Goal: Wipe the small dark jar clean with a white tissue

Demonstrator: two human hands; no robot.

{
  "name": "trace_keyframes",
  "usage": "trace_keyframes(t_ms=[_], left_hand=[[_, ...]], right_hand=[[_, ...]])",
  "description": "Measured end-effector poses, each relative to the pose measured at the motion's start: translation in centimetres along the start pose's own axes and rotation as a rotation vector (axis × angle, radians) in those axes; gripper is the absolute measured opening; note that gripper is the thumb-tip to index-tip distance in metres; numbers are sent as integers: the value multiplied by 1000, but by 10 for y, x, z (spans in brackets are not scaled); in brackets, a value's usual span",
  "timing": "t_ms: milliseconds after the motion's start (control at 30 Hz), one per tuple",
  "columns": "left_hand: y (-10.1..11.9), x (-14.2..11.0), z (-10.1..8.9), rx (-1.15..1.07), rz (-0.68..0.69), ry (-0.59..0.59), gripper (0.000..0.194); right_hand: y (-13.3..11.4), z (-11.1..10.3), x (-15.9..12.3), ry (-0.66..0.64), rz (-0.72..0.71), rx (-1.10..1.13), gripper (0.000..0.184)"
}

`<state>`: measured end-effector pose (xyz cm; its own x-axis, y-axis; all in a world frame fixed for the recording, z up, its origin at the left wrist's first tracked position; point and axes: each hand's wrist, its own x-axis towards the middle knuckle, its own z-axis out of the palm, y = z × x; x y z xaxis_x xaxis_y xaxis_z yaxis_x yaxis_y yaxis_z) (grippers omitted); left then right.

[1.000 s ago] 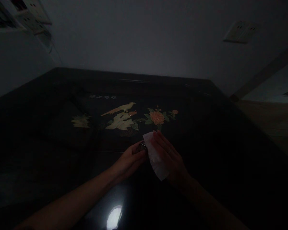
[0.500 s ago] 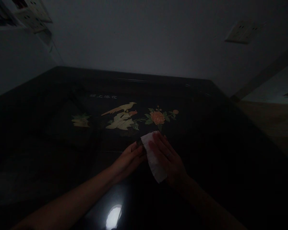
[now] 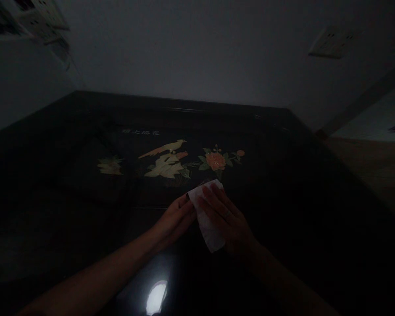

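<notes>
A white tissue (image 3: 210, 232), or a thin cloth like one, lies under the fingers of my right hand (image 3: 228, 217), which presses it down and wears a ring. My left hand (image 3: 177, 217) is closed just to the left, its fingertips passing beneath the tissue's edge. What it grips is dark and almost wholly covered; I cannot make out its kind. Both hands are above a glossy dark tabletop (image 3: 145, 228). Beyond them the surface bears a decoration of a bird (image 3: 164, 149), pale rocks (image 3: 166, 166) and an orange flower (image 3: 215, 161).
A pale wall (image 3: 184, 57) rises along the far edge of the table. Outlets show on it at the right (image 3: 331, 41), and more outlets (image 3: 39, 26) sit at upper left. A bright light reflection (image 3: 156, 298) shines near the front. The room is dim.
My right hand has slid the tissue slightly to the left, so it now covers most of the dark thing at my left fingertips. My left hand has barely moved.
</notes>
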<state>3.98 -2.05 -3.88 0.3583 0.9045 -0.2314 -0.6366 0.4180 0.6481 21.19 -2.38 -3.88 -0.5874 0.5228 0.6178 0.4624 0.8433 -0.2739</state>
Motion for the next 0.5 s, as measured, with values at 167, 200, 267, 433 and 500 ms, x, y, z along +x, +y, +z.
trace_keyframes(t_ms=[167, 200, 267, 433, 500], left_hand=[[-1, 1, -2, 22, 17, 8, 54], [-2, 1, -4, 29, 22, 8, 52], [-4, 2, -6, 38, 29, 1, 49], [-5, 1, -8, 39, 30, -41, 50], [-5, 0, -7, 41, 32, -48, 53]], right_hand=[[-1, -1, 1, 15, 11, -4, 55], [-1, -1, 1, 19, 14, 0, 55], [-1, -1, 0, 32, 8, 18, 55], [-1, 3, -4, 82, 65, 107, 55], [-2, 4, -5, 105, 119, 148, 57]])
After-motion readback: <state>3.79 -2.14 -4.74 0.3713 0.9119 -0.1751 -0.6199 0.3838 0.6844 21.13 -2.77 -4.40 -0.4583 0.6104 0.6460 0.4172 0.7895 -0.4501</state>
